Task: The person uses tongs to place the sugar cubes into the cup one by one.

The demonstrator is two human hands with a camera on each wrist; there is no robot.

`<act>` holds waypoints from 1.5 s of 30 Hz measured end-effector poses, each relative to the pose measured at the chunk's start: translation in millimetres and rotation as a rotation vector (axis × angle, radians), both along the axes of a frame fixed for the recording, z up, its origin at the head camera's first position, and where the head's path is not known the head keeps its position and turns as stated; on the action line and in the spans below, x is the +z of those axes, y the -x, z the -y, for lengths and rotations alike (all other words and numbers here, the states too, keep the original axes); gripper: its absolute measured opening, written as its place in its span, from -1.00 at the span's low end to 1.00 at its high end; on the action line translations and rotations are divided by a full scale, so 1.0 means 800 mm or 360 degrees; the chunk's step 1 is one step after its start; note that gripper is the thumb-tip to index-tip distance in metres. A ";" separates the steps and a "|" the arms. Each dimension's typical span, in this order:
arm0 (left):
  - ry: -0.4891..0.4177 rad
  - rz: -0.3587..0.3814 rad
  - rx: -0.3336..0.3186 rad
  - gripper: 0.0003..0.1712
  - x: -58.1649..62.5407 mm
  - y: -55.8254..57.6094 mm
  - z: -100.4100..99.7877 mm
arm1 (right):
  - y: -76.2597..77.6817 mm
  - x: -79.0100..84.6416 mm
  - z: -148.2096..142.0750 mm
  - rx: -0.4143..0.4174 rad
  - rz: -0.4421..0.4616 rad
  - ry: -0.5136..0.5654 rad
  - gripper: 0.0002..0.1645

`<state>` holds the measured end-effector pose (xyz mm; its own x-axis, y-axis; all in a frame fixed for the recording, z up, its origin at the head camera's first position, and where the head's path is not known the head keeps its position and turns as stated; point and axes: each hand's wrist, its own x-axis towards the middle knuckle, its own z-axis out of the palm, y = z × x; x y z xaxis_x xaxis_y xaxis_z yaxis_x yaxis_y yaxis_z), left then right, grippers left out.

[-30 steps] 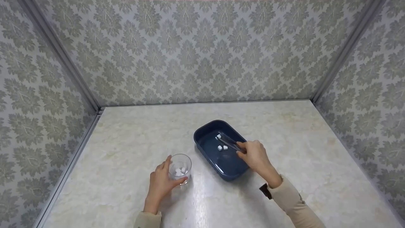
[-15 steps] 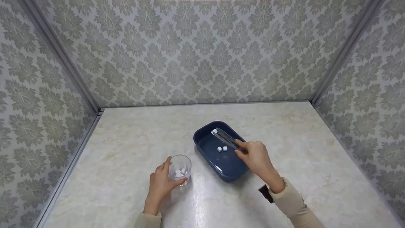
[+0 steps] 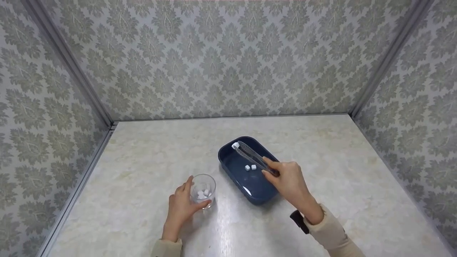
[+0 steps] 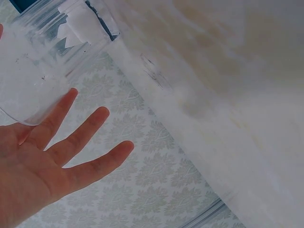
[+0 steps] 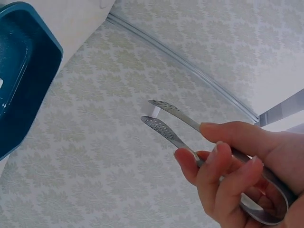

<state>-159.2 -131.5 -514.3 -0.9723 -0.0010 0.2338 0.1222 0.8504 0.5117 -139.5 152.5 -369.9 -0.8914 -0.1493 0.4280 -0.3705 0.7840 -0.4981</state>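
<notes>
My left hand (image 3: 181, 205) holds a clear drinking glass (image 3: 203, 182) between thumb and forefinger as it stands on the table. White cubes (image 3: 203, 193) lie in its bottom. In the left wrist view, the other fingers (image 4: 78, 140) are spread and straight. My right hand (image 3: 291, 180) grips metal tongs (image 3: 251, 155) over the dark blue dish (image 3: 259, 191). Between the tongs' perforated tips is a white cube (image 5: 153, 111), seen in the right wrist view. Two more white cubes (image 3: 250, 167) sit side by side on the dish floor.
The pale marbled table (image 3: 150, 153) runs back to a patterned wall (image 3: 228, 64). Patterned panels with grey frame strips (image 3: 73, 67) stand at both sides. The dish lies at an angle, to the right of the glass.
The tongs have moved toward the dish's far left end and rise with a white cube in their tips. The left hand and the glass stay put.
</notes>
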 end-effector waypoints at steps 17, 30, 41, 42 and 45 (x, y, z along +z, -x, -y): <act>0.0005 -0.0022 -0.0005 0.12 -0.002 0.000 0.001 | -0.017 0.000 0.016 0.0201 -0.0113 0.0096 -0.61; -0.0008 -0.0023 0.0010 0.12 -0.004 0.001 0.001 | -0.025 -0.001 0.034 0.0361 -0.0156 0.0028 -0.61; -0.0036 0.0021 0.0007 0.12 -0.003 0.001 0.000 | -0.027 -0.008 0.051 0.0364 -0.0207 -0.0048 -0.65; -0.0029 0.0002 0.0002 0.12 -0.003 0.001 0.000 | -0.027 -0.009 0.053 0.0376 -0.0205 -0.0049 -0.65; -0.0021 -0.0045 -0.0004 0.11 -0.004 0.000 0.000 | -0.025 -0.013 0.057 0.0426 -0.0186 -0.0041 -0.64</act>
